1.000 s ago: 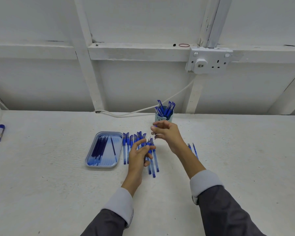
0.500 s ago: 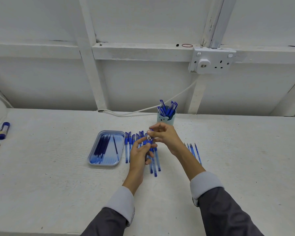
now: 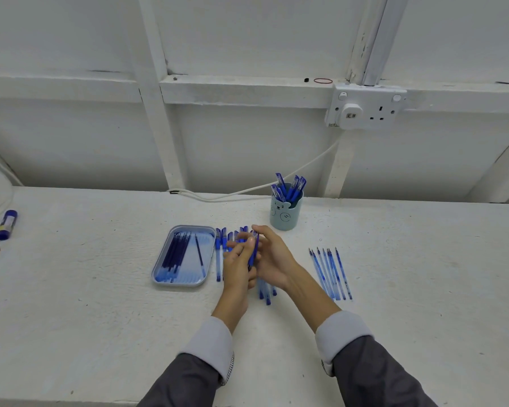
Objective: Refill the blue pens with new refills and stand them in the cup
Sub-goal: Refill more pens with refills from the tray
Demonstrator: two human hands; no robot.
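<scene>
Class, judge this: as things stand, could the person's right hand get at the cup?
Probably yes. The cup stands just beyond the right hand with nothing between, but that hand would first have to let go of the pen.

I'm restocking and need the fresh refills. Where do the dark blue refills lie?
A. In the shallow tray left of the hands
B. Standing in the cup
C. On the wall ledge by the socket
A: the dark refills lie side by side in the shallow tray, while the cup holds only capped pens.
</scene>
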